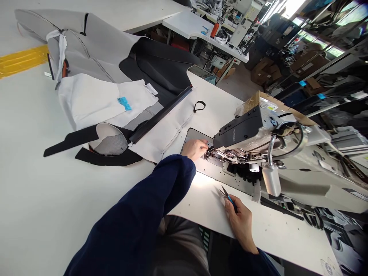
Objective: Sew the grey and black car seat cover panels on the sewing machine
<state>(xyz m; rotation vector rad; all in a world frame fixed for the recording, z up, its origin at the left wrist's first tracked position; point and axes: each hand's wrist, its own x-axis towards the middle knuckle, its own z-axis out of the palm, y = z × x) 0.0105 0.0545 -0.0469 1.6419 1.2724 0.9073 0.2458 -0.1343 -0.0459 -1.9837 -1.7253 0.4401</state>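
Observation:
My left hand (194,148) reaches to the needle area of the sewing machine (238,132), over its metal bed plate. Its thumb and fingers are pinched together; whatever is between them is too small to tell. Held low over the white table edge, my right hand (239,221) grips blue-handled thread snips (229,197), blades pointing up and left, slightly apart. Left of the machine lies a light fabric panel (161,134) with a black strip (161,114) along one edge. A small black loop (199,106) lies at its far end.
Grey and black sewn covers (106,42) and a white cloth piece (94,96) spread over the table's left side. A lamp (271,180) hangs at the machine head. Yellow tape (23,61) marks the left. Behind stand another worktable (198,28) and cardboard boxes (263,71).

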